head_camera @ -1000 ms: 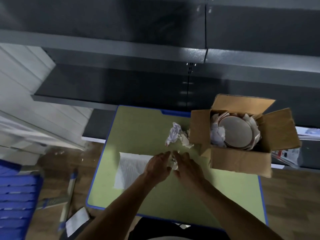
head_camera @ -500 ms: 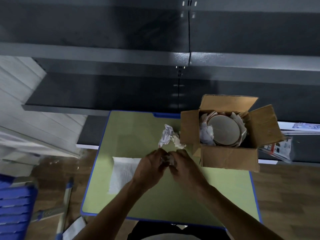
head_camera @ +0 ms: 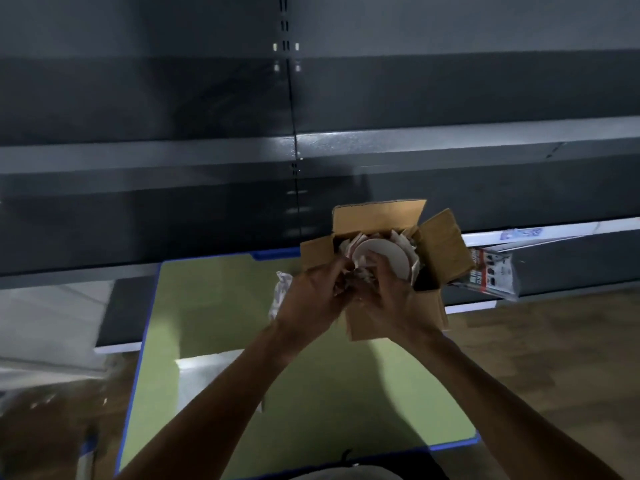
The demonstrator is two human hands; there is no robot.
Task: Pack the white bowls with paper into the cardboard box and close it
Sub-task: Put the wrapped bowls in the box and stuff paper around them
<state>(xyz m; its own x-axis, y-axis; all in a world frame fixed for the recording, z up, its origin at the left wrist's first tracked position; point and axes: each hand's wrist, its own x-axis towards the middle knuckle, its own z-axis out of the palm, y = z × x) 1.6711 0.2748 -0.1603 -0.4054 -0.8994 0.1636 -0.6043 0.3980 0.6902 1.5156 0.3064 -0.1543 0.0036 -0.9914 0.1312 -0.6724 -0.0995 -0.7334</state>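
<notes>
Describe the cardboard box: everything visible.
The box is plain brown cardboard and stands upright at the far right of the green table. Its back, left and right flaps stand open. Inside lies a white bowl ringed by crumpled paper. The left hand and right hand hold a paper wad over its near rim, hiding any contact.

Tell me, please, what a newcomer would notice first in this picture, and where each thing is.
First, the two hands at the centre: the left hand and the right hand together hold a wad of crumpled paper over the near left corner of the open cardboard box. Inside the box lies a white bowl with paper around it. The box stands at the far right corner of the green table, before dark grey shelves.
</notes>
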